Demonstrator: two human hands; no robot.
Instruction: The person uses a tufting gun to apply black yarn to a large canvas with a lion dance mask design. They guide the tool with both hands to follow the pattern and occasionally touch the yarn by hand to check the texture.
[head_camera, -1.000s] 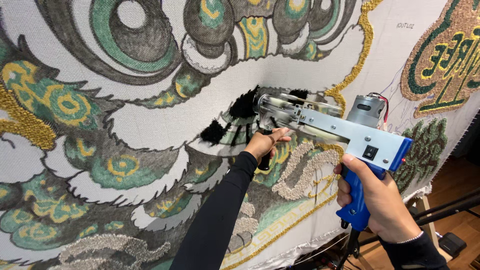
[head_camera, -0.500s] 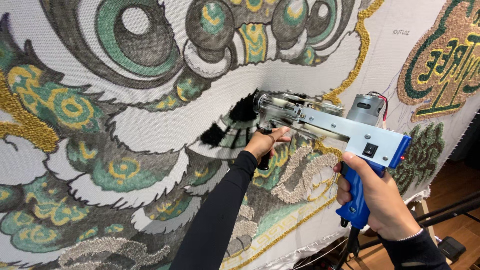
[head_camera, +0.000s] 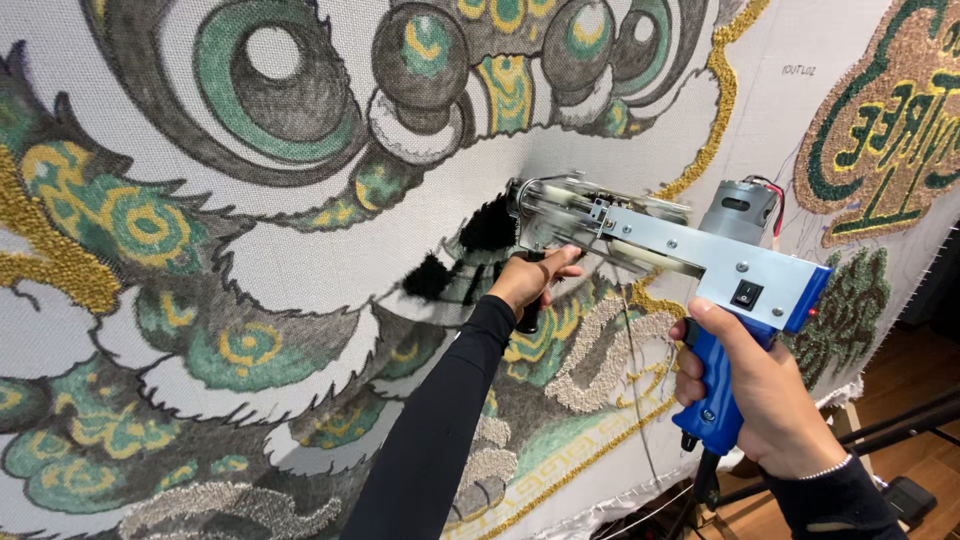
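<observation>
A tufting gun (head_camera: 660, 235) with a silver metal body, a grey motor and a blue grip is pressed nose-first against a large stretched cloth (head_camera: 300, 270). My right hand (head_camera: 760, 395) is wrapped around the blue pistol grip at the lower right. My left hand (head_camera: 530, 280), in a black sleeve, grips the gun's black front handle under the nose. Fresh black tufted patches (head_camera: 488, 228) lie on the cloth beside the nose. The cloth carries a green, gold, grey and white ornate pattern with round eye-like shapes.
A second tufted piece in gold and green (head_camera: 885, 130) hangs at the upper right. A gold yarn border (head_camera: 720, 95) curves down the cloth. Dark frame bars (head_camera: 900, 420) and a wooden floor show at the lower right. Thin yarn strands hang below the gun.
The view has shifted slightly upward along the cloth. The gun and both hands keep nearly the same grip, with the nose still at the black patch.
</observation>
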